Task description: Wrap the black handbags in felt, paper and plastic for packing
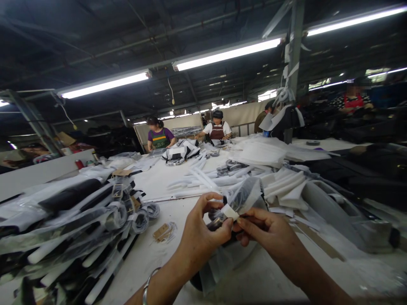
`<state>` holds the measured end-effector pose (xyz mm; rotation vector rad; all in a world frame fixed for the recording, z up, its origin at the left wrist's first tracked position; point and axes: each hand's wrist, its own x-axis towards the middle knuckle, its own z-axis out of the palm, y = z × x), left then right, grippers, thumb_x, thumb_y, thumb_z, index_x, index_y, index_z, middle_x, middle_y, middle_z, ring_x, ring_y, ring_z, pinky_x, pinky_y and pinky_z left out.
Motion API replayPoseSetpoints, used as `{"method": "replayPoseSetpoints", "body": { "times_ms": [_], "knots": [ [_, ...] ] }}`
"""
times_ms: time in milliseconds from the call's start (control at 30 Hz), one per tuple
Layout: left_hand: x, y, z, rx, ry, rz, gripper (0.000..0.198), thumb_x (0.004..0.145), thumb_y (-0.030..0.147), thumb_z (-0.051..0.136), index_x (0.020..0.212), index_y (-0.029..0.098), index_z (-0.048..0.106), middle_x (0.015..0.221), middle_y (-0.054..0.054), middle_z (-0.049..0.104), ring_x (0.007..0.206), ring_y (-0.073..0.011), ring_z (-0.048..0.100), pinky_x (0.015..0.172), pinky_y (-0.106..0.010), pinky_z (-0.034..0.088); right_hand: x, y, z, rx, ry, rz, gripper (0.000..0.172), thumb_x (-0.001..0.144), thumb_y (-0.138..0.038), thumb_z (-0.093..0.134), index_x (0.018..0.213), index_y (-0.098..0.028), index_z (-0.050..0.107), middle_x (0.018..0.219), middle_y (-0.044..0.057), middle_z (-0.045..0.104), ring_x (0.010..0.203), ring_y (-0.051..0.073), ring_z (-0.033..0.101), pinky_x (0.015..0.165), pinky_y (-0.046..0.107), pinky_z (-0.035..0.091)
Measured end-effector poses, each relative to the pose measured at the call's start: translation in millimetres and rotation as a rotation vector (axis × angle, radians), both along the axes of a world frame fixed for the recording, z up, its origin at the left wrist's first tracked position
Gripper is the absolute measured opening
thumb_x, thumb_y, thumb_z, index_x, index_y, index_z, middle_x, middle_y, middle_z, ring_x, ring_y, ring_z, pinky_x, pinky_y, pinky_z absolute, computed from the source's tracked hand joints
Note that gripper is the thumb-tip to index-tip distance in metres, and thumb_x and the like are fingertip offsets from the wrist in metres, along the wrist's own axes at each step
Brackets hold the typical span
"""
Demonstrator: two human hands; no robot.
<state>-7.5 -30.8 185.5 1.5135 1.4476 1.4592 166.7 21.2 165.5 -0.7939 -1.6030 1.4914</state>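
Observation:
Both hands meet over the near middle of the white table. My left hand (pixel 206 224) is curled round a dark rolled piece, its thumb and fingers pressing on a white paper strip (pixel 229 212) wrapped about it. Close on the right, my right hand (pixel 259 226) pinches the strip's right end between thumb and fingertips. Clear plastic wrap (pixel 246 195) rises behind the fingers. Below the hands, a dark item in translucent plastic (pixel 216 267) lies partly hidden by them.
Plastic-wrapped straps (pixel 104 220) with buckles and rolled coils (pixel 140 220) pile up at left. Brown tags (pixel 161 231) lie nearby. White foam strips (pixel 203 178) spread behind the hands. A grey tape dispenser (pixel 333 212) stands at right. Several people work farther back.

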Motion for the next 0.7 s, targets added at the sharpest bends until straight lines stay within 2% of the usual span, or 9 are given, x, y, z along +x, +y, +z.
{"method": "replayPoseSetpoints", "body": {
  "times_ms": [167,267,333,467,567,700],
  "knots": [
    [-1.3,1.8,1.9,-0.048,-0.114,-0.074,0.049,0.072,0.024,0.075,0.115,0.023,0.051,0.095,-0.002,0.068,0.078,-0.0141,0.064,0.069,-0.023,0.047,-2.6,0.8,-5.5,0.031,0.069,-0.003,0.031,0.083,-0.048,0.072,0.091,-0.018,0.077,0.088,0.006,0.074,0.079,0.019,0.069,0.075,0.03,0.058],
    [-0.7,1.7,3.6,-0.065,-0.165,-0.093,0.05,0.071,0.028,0.077,0.114,0.023,0.051,0.093,-0.001,0.069,0.072,-0.0126,0.062,0.064,-0.022,0.045,-6.0,2.2,-10.6,0.147,0.072,-0.08,0.027,0.082,-0.045,0.073,0.085,-0.019,0.076,0.085,0.004,0.072,0.083,0.02,0.067,0.079,0.028,0.056],
    [0.1,0.8,4.6,-0.068,-0.183,-0.087,0.048,0.071,0.03,0.078,0.111,0.022,0.052,0.092,-0.001,0.069,0.07,-0.0119,0.061,0.063,-0.022,0.044,-8.4,1.9,-15.0,0.207,0.086,-0.125,0.025,0.082,-0.044,0.073,0.083,-0.02,0.075,0.086,0.004,0.069,0.082,0.019,0.066,0.079,0.028,0.055],
    [1.5,-0.7,6.1,-0.06,-0.166,-0.06,0.046,0.07,0.03,0.078,0.109,0.021,0.054,0.093,-0.002,0.07,0.075,-0.0132,0.062,0.067,-0.022,0.046,-13.3,-1.4,-24.4,0.189,0.092,-0.138,0.026,0.09,-0.046,0.064,0.087,-0.021,0.069,0.078,0.001,0.066,0.079,0.018,0.066,0.074,0.026,0.053],
    [1.8,-1.8,7.0,-0.072,-0.158,-0.049,0.046,0.072,0.03,0.077,0.11,0.02,0.054,0.096,-0.004,0.07,0.077,-0.014,0.063,0.069,-0.023,0.047,-17.1,-2.7,-28.7,0.225,0.05,-0.208,0.027,0.091,-0.047,0.062,0.087,-0.021,0.067,0.076,0.001,0.067,0.078,0.018,0.065,0.072,0.026,0.052],
    [1.8,-3.6,6.5,-0.065,-0.125,-0.05,0.04,0.073,0.029,0.077,0.105,0.02,0.056,0.094,-0.004,0.069,0.079,-0.0146,0.063,0.069,-0.023,0.047,-23.2,0.2,-30.2,0.198,0.178,-0.201,0.028,0.088,-0.048,0.066,0.096,-0.022,0.061,0.081,0.004,0.07,0.078,0.02,0.067,0.075,0.03,0.054]
  ]
}}
